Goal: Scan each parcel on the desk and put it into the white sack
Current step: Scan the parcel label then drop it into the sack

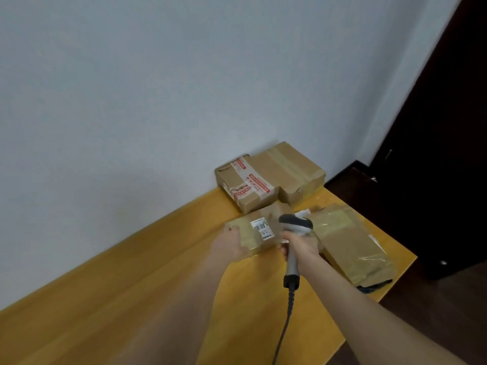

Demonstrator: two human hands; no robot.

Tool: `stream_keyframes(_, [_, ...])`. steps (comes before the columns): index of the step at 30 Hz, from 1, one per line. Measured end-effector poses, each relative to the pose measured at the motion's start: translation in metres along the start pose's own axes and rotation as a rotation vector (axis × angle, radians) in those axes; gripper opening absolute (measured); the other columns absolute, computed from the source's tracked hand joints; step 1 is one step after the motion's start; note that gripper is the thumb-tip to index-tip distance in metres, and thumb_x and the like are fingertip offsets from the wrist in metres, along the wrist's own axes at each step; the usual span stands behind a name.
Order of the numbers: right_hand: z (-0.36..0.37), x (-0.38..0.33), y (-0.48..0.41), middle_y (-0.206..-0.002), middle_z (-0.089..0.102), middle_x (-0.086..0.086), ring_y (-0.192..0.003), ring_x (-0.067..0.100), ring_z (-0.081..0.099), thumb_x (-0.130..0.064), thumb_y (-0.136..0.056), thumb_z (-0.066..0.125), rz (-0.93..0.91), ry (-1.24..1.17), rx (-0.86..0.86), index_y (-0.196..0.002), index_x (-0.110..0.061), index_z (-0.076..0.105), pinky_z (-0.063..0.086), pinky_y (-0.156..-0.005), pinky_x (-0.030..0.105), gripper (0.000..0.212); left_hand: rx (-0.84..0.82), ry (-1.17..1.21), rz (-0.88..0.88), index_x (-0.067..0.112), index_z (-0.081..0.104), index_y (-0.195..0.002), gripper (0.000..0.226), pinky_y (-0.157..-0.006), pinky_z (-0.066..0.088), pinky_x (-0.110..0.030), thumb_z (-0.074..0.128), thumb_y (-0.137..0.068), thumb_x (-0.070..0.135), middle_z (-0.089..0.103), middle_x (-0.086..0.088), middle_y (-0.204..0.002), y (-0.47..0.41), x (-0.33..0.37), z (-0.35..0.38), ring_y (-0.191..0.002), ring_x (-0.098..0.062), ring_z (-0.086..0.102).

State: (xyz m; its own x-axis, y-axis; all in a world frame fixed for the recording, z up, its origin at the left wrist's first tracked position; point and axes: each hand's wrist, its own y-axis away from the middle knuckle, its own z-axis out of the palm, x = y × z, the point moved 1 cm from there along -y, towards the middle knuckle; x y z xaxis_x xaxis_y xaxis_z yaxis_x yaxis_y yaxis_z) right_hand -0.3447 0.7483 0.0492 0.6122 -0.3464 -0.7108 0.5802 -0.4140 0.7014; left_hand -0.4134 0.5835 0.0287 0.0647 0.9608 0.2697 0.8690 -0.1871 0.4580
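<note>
Brown cardboard parcel [261, 234] with a white barcode label sits right of centre, low in the frame, at the yellow desk [158, 299]. The left hand [229, 245] grips its left end, thumb on top. The right hand [301, 245] is curled round the handle of a grey scanner [295, 225], whose head is just beside the label. Above, against the wall, stand a red-taped box [245, 185] and a plain box [292, 169]; a flat taped parcel [350, 241] lies at right.

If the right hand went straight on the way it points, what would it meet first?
Probably the labelled parcel that the left hand holds, right ahead of the right hand and its scanner; depth is unclear.
</note>
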Motion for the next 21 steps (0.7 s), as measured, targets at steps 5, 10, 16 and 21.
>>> stream_keyframes(5, [0.015,0.01,-0.049,-0.066,0.062,0.01,-0.059,0.022,0.058,-0.015,-0.081,0.074,0.065,-0.029,-0.041,-0.082,-0.003,0.061,0.052,-0.066,0.035,0.018,0.029,0.031,-0.049,0.007,0.02,-0.149,0.087,-0.112,0.032,-0.041,0.068,-0.082,0.036,0.026,-0.014,-0.153,-0.056,-0.005,0.004,-0.139,-0.03,0.028])
stream_keyframes(10, [0.026,0.021,-0.079,-0.088,0.066,0.012,-0.084,0.028,0.065,-0.015,-0.079,0.077,0.112,-0.05,-0.123,-0.094,-0.005,0.062,0.058,-0.076,0.041,0.024,-0.013,-0.041,-0.1,0.009,0.012,-0.151,0.082,-0.114,0.026,-0.048,0.053,-0.091,0.046,0.016,-0.015,-0.157,-0.081,-0.006,0.019,-0.143,-0.034,0.02])
stream_keyframes(16, [0.022,0.029,-0.083,-0.107,0.066,0.014,-0.104,0.035,0.061,-0.017,-0.076,0.081,0.178,-0.042,-0.167,-0.092,-0.011,0.061,0.05,-0.097,0.051,0.027,-0.184,0.117,-0.233,0.023,0.036,-0.142,0.066,-0.1,0.041,-0.041,0.052,-0.088,0.057,0.044,-0.008,-0.141,-0.061,-0.021,0.044,-0.127,-0.028,0.043])
stream_keyframes(21, [0.013,0.03,-0.074,-0.1,0.067,0.014,-0.088,0.029,0.062,-0.014,-0.078,0.078,0.212,0.028,-0.229,-0.105,-0.004,0.064,0.055,-0.086,0.05,0.032,-0.207,0.69,-0.429,0.012,0.052,-0.084,0.023,-0.08,0.047,-0.032,0.063,-0.09,0.031,0.055,-0.001,-0.087,-0.025,-0.022,0.05,-0.09,-0.019,0.053])
